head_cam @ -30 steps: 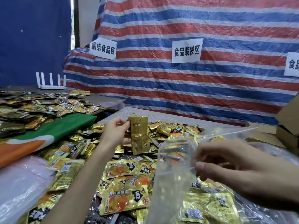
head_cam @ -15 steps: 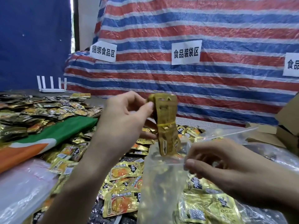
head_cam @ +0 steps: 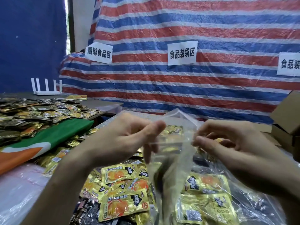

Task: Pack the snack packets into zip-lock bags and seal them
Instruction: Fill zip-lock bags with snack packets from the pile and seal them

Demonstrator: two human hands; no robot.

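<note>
Two hands hold one clear zip-lock bag upright between them. The left hand pinches its top edge, thumb pressed against curled fingers; the right hand pinches the opposite side likewise. Gold shows through the film between the fingertips, too blurred to tell whether it lies inside. Below the left fingers lies a heap of loose snack packets; below the right fingers, bagged packets under clear plastic. Beyond the left knuckles are a green and orange cloth and a white router; beyond the right, a cardboard box. Behind all hangs a striped tarp bearing paper signs.
</note>
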